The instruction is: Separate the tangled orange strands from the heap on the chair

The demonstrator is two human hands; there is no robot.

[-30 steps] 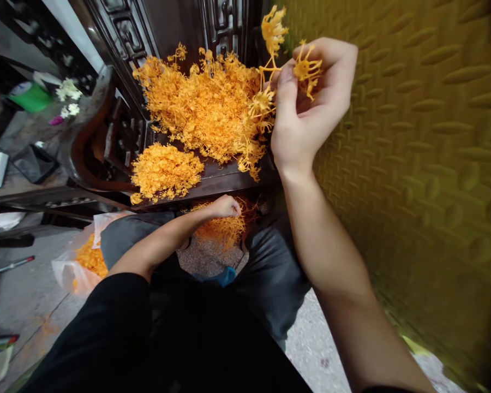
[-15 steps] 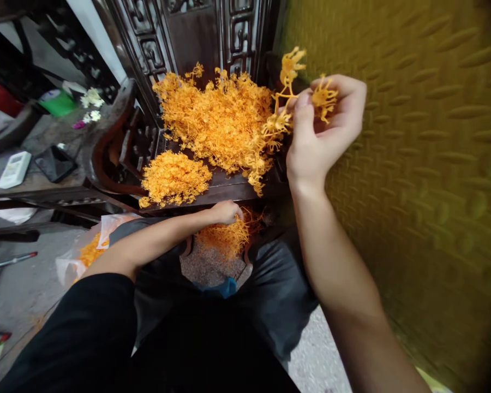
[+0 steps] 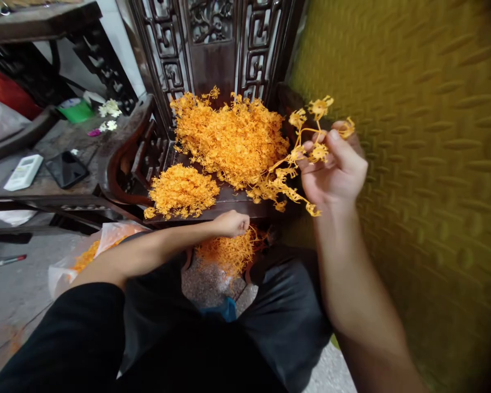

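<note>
Right hand (image 3: 336, 169): fingers pinching orange flower sprig (image 3: 319, 153), beside blossom pile (image 3: 231, 139) on carved wooden chair (image 3: 213, 68). Left hand (image 3: 231, 223) curled by stem heap (image 3: 230, 254); cannot tell if grasping.

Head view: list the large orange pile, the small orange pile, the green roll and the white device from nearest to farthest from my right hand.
1. Large orange pile: left of your right hand, on the chair.
2. Small orange pile: farther left, near the chair's front edge.
3. Green roll: left of the chair.
4. White device: farthest left.
</note>
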